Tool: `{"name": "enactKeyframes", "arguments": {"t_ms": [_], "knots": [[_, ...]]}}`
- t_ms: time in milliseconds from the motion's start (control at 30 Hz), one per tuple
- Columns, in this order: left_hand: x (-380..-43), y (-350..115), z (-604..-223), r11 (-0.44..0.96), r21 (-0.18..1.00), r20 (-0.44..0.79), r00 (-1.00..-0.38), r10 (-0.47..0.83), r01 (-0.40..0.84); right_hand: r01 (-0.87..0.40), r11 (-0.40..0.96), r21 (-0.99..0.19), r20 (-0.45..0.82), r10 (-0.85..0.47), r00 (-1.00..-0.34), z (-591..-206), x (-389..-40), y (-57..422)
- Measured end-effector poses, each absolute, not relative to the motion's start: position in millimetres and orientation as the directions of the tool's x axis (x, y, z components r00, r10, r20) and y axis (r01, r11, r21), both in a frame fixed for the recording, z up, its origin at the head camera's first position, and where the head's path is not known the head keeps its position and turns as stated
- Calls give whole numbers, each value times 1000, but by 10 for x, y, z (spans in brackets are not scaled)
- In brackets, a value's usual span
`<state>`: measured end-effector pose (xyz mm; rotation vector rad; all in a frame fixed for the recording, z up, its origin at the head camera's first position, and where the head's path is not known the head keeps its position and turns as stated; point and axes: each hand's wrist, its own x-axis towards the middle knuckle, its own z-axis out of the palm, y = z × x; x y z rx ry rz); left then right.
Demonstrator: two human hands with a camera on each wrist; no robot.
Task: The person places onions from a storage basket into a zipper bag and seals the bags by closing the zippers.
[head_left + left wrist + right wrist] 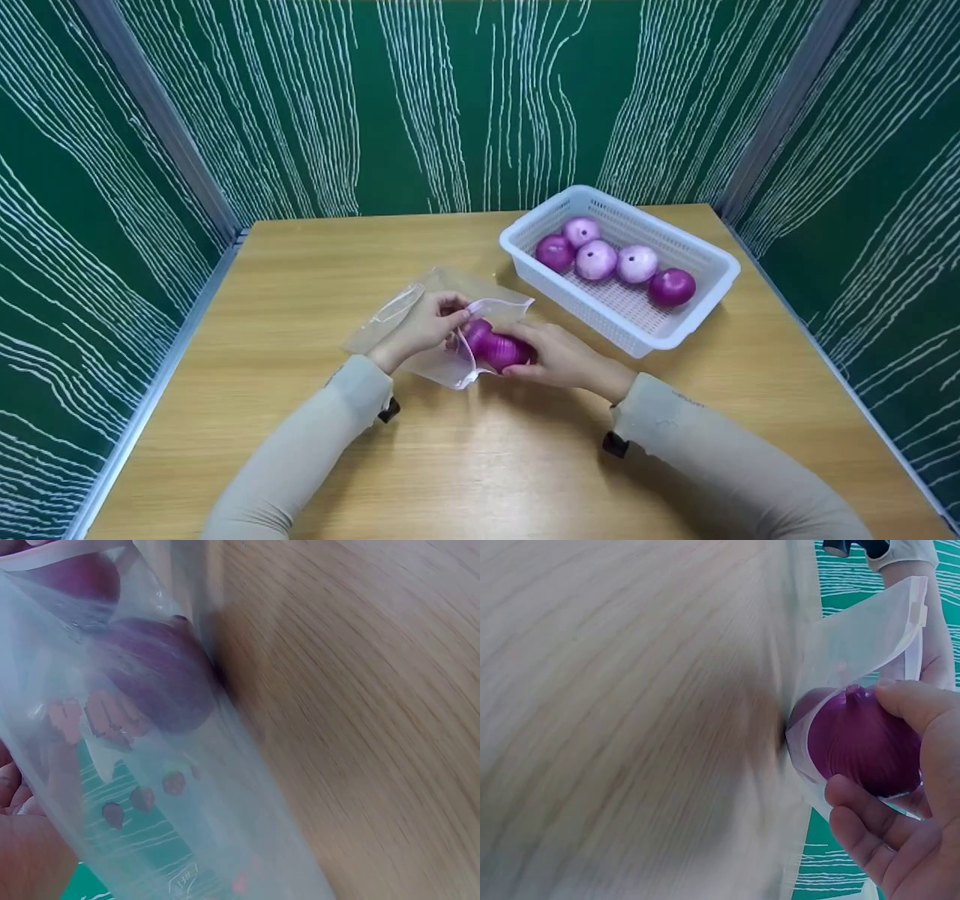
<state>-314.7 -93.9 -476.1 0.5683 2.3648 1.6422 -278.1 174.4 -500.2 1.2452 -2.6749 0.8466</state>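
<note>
My left hand (429, 324) pinches the upper edge of a clear zip bag (439, 367), whose mouth gapes toward the right. In the right wrist view, my right hand (907, 832) grips a purple onion (862, 741) between thumb and fingers, partly inside the bag's opening. Through the bag's film in the left wrist view, one onion (161, 675) shows deeper in, and another purple shape (82, 589) sits near the mouth. From the head view, the held onion (506, 351) lies against a second one just inside the bag.
A white perforated basket (574, 304) stands at the back right of the wooden table (315, 262). Several onions (596, 260) lie in it, some dark purple and some paler. Green walls with white lines (480, 105) close in the back and both sides.
</note>
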Motion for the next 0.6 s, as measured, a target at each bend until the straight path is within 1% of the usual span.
{"name": "enactKeyframes", "arguments": {"t_ms": [133,267,400,600], "knots": [[-3137,-931,-4752,320,926,54,-909,413,200,-714,522,-465,280,-679,-679,-5024,-2789,1705],[-3134,-927,-4747,317,925,63,-905,420,211,-717,529,-454,291,-673,-680,-5049,-2799,1661],[-3140,-939,-4747,327,917,74,-902,424,229,-709,552,-439,300,-654,-695,-5070,-2818,1604],[-3145,-959,-4743,299,935,41,-896,441,190,-703,587,-402,314,-633,-708,-5095,-2837,1516]]}}
